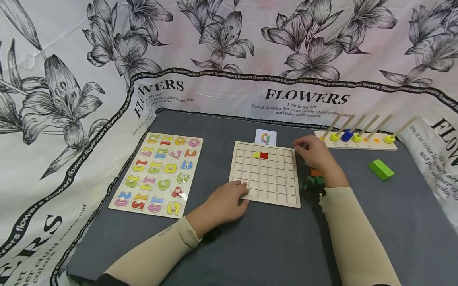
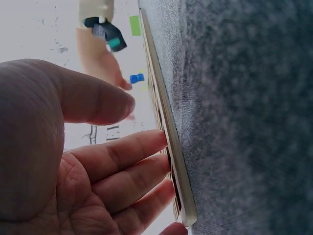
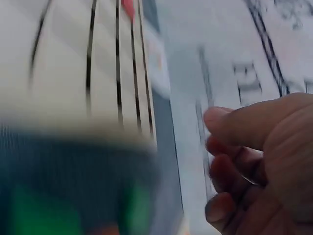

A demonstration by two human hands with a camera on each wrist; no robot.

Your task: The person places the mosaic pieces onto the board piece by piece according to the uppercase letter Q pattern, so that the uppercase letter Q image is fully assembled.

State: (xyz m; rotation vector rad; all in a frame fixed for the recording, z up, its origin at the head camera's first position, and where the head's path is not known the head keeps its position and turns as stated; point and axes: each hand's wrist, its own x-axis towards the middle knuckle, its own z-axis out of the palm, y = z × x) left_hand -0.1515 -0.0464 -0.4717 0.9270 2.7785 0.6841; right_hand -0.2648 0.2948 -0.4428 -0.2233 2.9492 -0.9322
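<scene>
A wooden grid board (image 1: 268, 178) lies on the grey table, with a yellow square (image 1: 256, 155) and a red square (image 1: 264, 155) side by side in its upper rows. My left hand (image 1: 223, 202) rests at the board's near left corner, straight fingers on its edge in the left wrist view and thumb held apart. My right hand (image 1: 316, 157) is raised beside the far right corner. Its fingers (image 3: 227, 174) are loosely bent with the thumb close to them, and nothing shows between them. A small card (image 1: 265, 137) with a coloured Q-like pattern lies behind the board.
Loose green and orange pieces (image 1: 315, 180) lie right of the board, partly hidden by my right wrist. A number puzzle board (image 1: 157, 174) lies at left. A peg rack (image 1: 379, 145) with coloured beads stands at the back right, a green block (image 1: 381, 169) in front of it.
</scene>
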